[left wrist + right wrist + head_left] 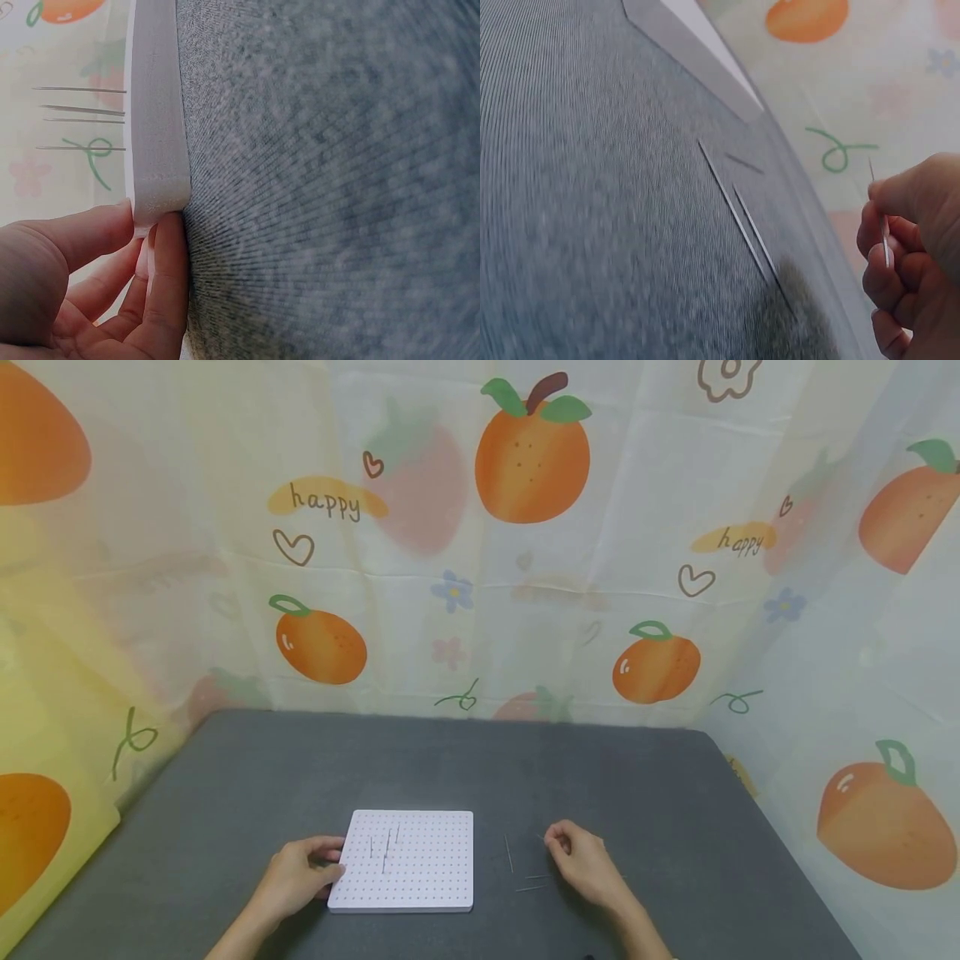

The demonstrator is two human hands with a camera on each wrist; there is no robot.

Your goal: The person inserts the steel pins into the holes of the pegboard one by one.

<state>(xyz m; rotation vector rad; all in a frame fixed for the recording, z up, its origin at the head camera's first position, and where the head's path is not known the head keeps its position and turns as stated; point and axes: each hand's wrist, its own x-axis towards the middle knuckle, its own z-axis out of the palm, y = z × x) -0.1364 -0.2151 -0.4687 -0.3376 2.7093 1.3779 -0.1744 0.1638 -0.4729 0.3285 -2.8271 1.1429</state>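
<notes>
A white pegboard [435, 860] with a grid of small holes lies on the dark table. My left hand [298, 875] grips its left edge, the thumb [90, 232] against the top rim and the fingers [163, 281] at the side and underneath. Several thin metal needles [82, 120] stand upright in the board's left half. To the right of the board, my right hand [585, 860] pinches one needle [886, 251] between thumb and fingers, above the table. More needles [733, 210] lie loose on the table between that hand and the board.
The dark grey table [637, 777] has a finely ribbed surface in the wrist views. Behind it and along both sides hangs a pale curtain [525, 635] printed with oranges, strawberries and hearts. A small dark object [588, 957] shows at the bottom edge of the head view.
</notes>
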